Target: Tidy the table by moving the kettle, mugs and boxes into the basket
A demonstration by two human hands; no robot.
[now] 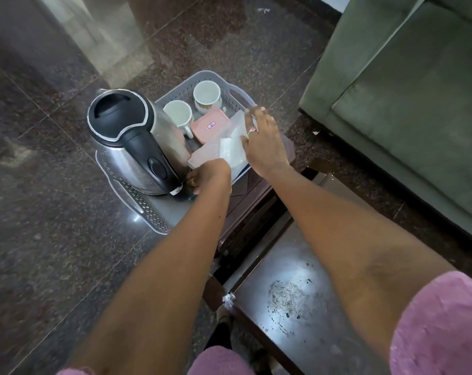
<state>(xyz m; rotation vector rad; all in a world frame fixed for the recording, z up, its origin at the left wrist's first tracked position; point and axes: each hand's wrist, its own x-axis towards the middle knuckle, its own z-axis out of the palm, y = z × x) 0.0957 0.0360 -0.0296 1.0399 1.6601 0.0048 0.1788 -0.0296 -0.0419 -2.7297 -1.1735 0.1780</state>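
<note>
A grey perforated basket (145,209) holds a steel kettle (126,136) with a black lid and handle on its left side. Behind the kettle stand two white mugs (178,113) (206,93), upright. A pink box (210,124) lies flat beside them. A translucent white box (224,150) lies tilted over the basket's right side. My left hand (210,174) has its fingers curled at the box's near corner, right by the kettle's base. My right hand (264,139) rests on the box's right part with fingers straight and spread.
The basket sits on a dark brown stand at the end of a dark wooden table (291,266) with a scuffed, glossy top. A green sofa (405,104) stands close on the right. Polished dark stone floor (53,185) lies to the left and beyond.
</note>
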